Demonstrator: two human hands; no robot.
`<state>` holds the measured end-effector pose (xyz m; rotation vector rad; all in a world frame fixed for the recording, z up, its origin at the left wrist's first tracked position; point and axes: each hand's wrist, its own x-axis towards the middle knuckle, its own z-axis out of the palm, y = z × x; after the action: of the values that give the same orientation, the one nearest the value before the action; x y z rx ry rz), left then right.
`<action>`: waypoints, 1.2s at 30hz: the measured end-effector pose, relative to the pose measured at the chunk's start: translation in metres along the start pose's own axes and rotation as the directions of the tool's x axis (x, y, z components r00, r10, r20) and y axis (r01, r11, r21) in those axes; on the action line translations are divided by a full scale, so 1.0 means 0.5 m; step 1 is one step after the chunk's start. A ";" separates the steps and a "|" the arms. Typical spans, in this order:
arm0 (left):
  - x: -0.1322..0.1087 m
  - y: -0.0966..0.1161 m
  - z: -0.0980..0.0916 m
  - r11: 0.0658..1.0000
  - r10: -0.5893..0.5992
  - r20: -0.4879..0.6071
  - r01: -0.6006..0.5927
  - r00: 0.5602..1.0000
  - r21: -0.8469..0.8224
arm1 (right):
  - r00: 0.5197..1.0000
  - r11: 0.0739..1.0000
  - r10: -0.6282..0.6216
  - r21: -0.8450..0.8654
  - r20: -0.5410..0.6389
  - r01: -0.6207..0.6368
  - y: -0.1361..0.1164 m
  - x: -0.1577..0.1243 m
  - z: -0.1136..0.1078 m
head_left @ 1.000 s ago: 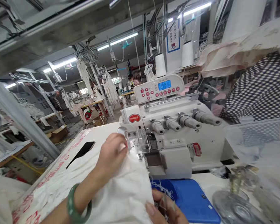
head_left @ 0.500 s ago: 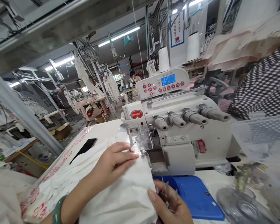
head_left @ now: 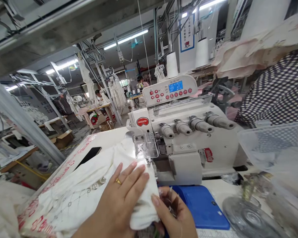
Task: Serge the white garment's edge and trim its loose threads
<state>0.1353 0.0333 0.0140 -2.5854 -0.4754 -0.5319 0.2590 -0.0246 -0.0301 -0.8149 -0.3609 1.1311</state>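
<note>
while the left hand lies spread and pressing down on the white knit garment, the right hand is curled at the garment's near edge, thumb and fingers drawn together (whether they pinch a thread or some small item is too blurred to confirm). the garment lies bunched on the white machine table, its folded edge just short of the clear finger guard of the overlock machine. hazards: the left fingertips sit close to the guard, so a forward slide of the hand would bring them toward the needle area; a doubled fold could jam at the foot if it enters unsmoothed; the gold ring could snag the knit. the blue plastic tray lies directly beside the right hand and limits its room. further right stand a clear plastic bin and a clear round dish, both crowding the work surface. thread cones stand behind the control panel, and a co-worker sits well back at another bench.
</note>
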 end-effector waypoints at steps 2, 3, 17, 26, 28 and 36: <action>0.007 -0.008 -0.013 0.999 -0.017 0.053 0.018 0.998 -0.034 | 0.998 0.998 -0.054 0.012 -0.029 0.055 0.000 0.002 0.008; 0.010 -0.011 -0.019 0.999 -0.015 0.080 0.018 0.997 -0.043 | 0.995 0.996 -0.088 0.010 -0.048 0.089 0.000 0.003 0.012; 0.038 -0.025 -0.043 0.969 0.049 0.063 -0.032 0.997 -0.246 | 0.931 0.843 -0.348 -0.399 0.107 0.361 -0.043 0.011 -0.013; 0.067 -0.025 -0.029 0.890 -0.155 -0.057 0.115 0.986 -0.441 | 0.272 -0.133 -0.545 -0.402 0.793 0.906 -0.092 0.063 -0.038; 0.072 -0.027 -0.022 0.938 -0.125 -0.158 0.065 0.979 -0.339 | 0.219 -0.152 -0.575 -0.366 0.788 0.918 -0.096 0.066 -0.032; 0.092 -0.057 -0.040 0.992 0.125 -0.228 -0.119 0.965 0.039 | 0.240 -0.084 -0.560 -0.342 0.793 0.936 -0.095 0.062 -0.034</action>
<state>0.1579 0.0580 0.0610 -2.4685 -0.2403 -0.7655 0.3137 -0.0120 -0.0111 -0.8810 -1.6663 -0.2338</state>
